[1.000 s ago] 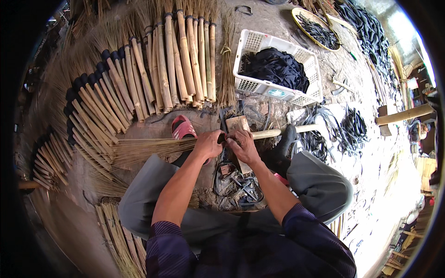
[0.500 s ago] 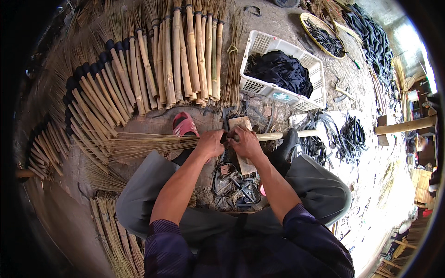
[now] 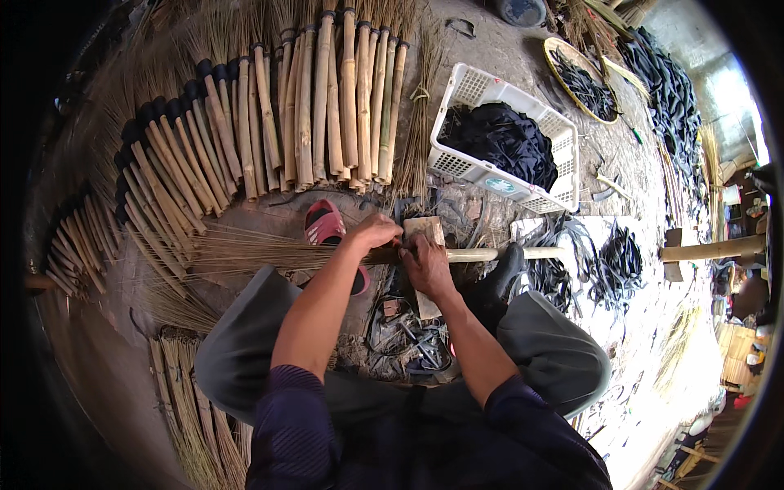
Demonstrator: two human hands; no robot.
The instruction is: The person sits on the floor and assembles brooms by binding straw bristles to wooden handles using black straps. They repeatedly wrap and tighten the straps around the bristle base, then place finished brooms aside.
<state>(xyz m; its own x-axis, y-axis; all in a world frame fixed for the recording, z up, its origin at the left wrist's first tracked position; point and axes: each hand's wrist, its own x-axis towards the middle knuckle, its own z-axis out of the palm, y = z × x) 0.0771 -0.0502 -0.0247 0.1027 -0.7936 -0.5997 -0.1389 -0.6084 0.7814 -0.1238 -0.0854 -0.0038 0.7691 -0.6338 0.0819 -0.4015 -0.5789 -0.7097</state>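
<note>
Seated on the ground, knees spread, broom [image 3: 269, 255] laid crosswise in front: straw head fanning to the left, pale stick [image 3: 498, 254] running right. Left hand [image 3: 374, 232] clamped round the neck of the broom where straw meets stick; right hand [image 3: 425, 263] closed on the same joint just beside it, fingers curled, touching the left. Compared with half a second and one second ago: both hands at the same joint, only slight shift of grip; broom unmoved; binding work at the neck judged ongoing, not finished. Small wooden block [image 3: 423, 230] lying under and behind the joint. Red sandal [image 3: 327, 225] just beyond the left hand, partly under the straw. Heap of dark strips and scraps [image 3: 408, 339] between the knees. White perforated plastic crate [image 3: 490, 170] ahead to the right, rectangular, filled with dark material; small round greenish label on its near wall, print too small to tell. Round yellow-rimmed tray [image 3: 563, 69] with dark strips farther back. Row of finished brooms [image 3: 318, 106] with bamboo-coloured handles fanned along the far left. Loose black strips [image 3: 616, 257] on the floor right of the stick.
</note>
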